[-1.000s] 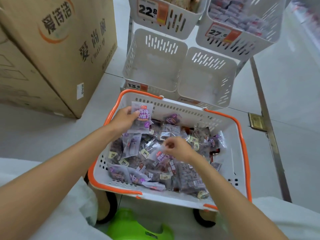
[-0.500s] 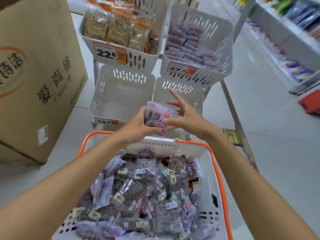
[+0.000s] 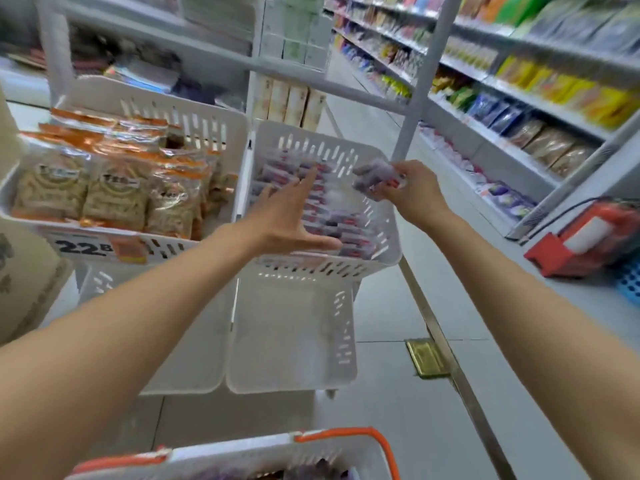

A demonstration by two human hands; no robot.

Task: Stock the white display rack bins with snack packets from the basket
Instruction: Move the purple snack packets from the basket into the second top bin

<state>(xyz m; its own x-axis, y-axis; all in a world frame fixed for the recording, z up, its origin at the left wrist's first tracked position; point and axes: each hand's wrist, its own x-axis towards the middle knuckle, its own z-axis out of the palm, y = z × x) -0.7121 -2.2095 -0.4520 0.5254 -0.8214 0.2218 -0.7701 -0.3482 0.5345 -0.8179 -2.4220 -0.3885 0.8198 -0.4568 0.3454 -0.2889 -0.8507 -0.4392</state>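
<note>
My right hand (image 3: 410, 194) grips a purple snack packet (image 3: 372, 180) over the right side of the upper right white rack bin (image 3: 388, 251), which holds rows of similar purple packets. My left hand (image 3: 289, 220) reaches into the same bin with straight, spread fingers resting on the packets. The white basket with orange handles (image 3: 346, 441) shows only its far rim at the bottom edge, its contents mostly out of view. Two lower rack bins (image 3: 294, 341) stand below, with nothing visible inside them.
The upper left bin (image 3: 114, 188) is filled with orange-topped brown snack bags behind a 22.8 price tag (image 3: 86, 247). A cardboard box (image 3: 20, 271) stands at the left. Store shelves (image 3: 519, 109) line the aisle on the right, with a red device (image 3: 585, 237) on the floor.
Both hands rose from the basket to the upper right bin. The packet passed from my left hand to my right. The view tilted up, so the basket dropped to the bottom edge.
</note>
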